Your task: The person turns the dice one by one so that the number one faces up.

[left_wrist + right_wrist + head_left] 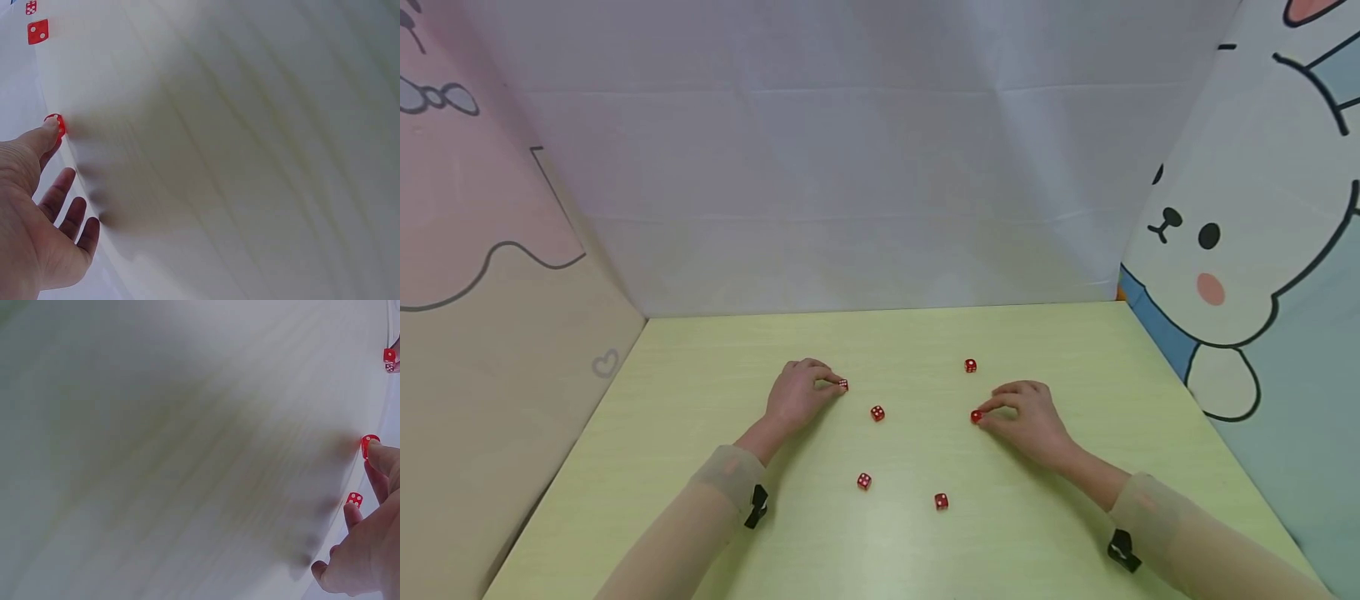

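On the left, my left hand (801,395) pinches a red die (843,384) between thumb and forefinger, close over the table. In the left wrist view that die (59,127) peeks out past the thumb tip, and the other fingers spread apart below it. My right hand (1028,421) likewise pinches a red die (976,416) with thumb and fingertip. The right wrist view shows this die (367,445) partly covered by the thumb. Another red die (971,365) lies just beyond the right hand, and one more die (877,413) sits to the right of the left hand.
Two further red dice lie nearer the front: one die (864,481) left of centre and one die (942,501) to its right. The pale yellow table (760,333) ends at a white backdrop (865,192). Cartoon-printed panels stand at both sides.
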`<move>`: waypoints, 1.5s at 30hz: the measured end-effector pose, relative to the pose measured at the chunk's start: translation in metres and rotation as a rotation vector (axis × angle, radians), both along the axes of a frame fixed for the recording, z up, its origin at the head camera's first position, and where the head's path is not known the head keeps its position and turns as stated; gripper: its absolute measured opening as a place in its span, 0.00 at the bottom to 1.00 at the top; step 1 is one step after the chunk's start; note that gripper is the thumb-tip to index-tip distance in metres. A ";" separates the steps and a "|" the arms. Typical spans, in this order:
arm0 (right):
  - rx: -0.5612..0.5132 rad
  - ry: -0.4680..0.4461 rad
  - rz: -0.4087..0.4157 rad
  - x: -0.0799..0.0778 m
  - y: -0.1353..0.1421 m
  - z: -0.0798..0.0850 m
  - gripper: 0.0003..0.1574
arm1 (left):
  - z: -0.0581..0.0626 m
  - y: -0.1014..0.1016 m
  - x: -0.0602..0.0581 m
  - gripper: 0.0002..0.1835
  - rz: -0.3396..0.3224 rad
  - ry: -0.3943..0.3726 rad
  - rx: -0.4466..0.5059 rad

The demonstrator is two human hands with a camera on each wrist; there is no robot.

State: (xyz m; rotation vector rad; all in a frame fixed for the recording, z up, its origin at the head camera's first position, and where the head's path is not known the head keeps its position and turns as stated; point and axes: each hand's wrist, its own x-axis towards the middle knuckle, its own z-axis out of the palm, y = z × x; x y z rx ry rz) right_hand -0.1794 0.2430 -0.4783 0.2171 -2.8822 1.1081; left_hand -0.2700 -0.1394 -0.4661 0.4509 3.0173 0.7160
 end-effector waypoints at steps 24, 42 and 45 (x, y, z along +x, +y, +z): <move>0.066 0.039 -0.004 0.003 0.007 0.005 0.11 | 0.002 0.001 0.001 0.11 -0.002 -0.003 -0.002; 0.262 0.140 0.053 -0.001 0.002 0.006 0.11 | -0.001 -0.001 0.001 0.10 -0.003 0.008 0.009; 0.255 0.130 0.049 -0.001 0.000 0.005 0.11 | -0.002 -0.001 0.000 0.10 -0.003 0.007 0.010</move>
